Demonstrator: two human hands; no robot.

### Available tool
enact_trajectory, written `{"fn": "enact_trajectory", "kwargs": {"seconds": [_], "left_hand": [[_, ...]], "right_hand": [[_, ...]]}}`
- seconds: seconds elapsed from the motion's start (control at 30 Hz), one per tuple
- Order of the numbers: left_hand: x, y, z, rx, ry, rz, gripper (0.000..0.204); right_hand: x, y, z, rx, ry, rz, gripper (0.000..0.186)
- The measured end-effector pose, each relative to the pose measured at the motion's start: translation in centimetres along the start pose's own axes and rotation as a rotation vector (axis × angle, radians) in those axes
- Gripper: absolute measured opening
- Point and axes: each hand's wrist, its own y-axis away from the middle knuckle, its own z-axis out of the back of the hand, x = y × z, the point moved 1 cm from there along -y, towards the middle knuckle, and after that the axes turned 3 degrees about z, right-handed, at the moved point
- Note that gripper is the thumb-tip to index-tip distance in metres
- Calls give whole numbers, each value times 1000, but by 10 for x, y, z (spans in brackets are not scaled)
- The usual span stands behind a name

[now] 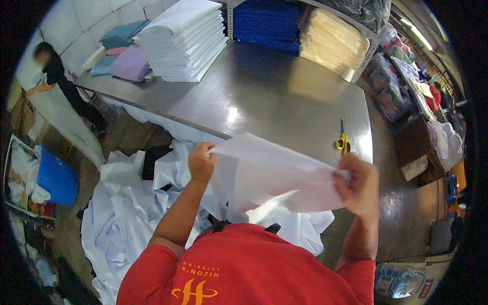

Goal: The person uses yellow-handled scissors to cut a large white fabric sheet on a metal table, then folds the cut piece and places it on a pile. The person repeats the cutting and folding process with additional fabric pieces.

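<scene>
I hold a thin, translucent white cloth point(269, 178) stretched taut along its top edge at the front of the steel table. My left hand point(201, 161) is closed on its left corner, just left of the table's middle. My right hand point(357, 185) grips the right end of the same edge, lower and slightly blurred. Below the cloth, a large crumpled heap of white fabric point(114, 218) spreads around me, partly hidden by my body and arms. Yellow-handled scissors point(342, 144) lie on the table just above my right hand.
The steel table point(264, 96) bears stacked white cloths point(180, 48), folded coloured cloths point(129, 63), blue piles point(265, 28) and beige piles point(333, 40). A co-worker point(71, 86) handles a long pale sheet at left, near a blue bin point(58, 175). Bagged bundles point(389, 86) line the right side.
</scene>
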Motion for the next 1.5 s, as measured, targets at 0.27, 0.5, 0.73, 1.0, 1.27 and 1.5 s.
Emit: {"fn": "enact_trajectory", "kwargs": {"seconds": [0.27, 0.5, 0.73, 1.0, 1.27, 1.5], "left_hand": [[82, 21, 1, 44, -58, 92, 15], [167, 34, 18, 64, -266, 742, 21], [264, 22, 51, -570, 618, 1090, 8], [252, -70, 97, -362, -128, 448, 13], [235, -80, 72, 191, -163, 353, 18], [250, -82, 70, 525, -220, 285, 19]], "right_hand": [[-71, 59, 83, -937, 33, -77, 14], [-108, 78, 58, -660, 141, -221, 8], [-134, 108, -25, -361, -186, -651, 9], [-197, 128, -181, -579, -568, -754, 12], [-231, 104, -207, -928, -602, -810, 13], [-229, 96, -209, -920, -447, -845, 27]]}}
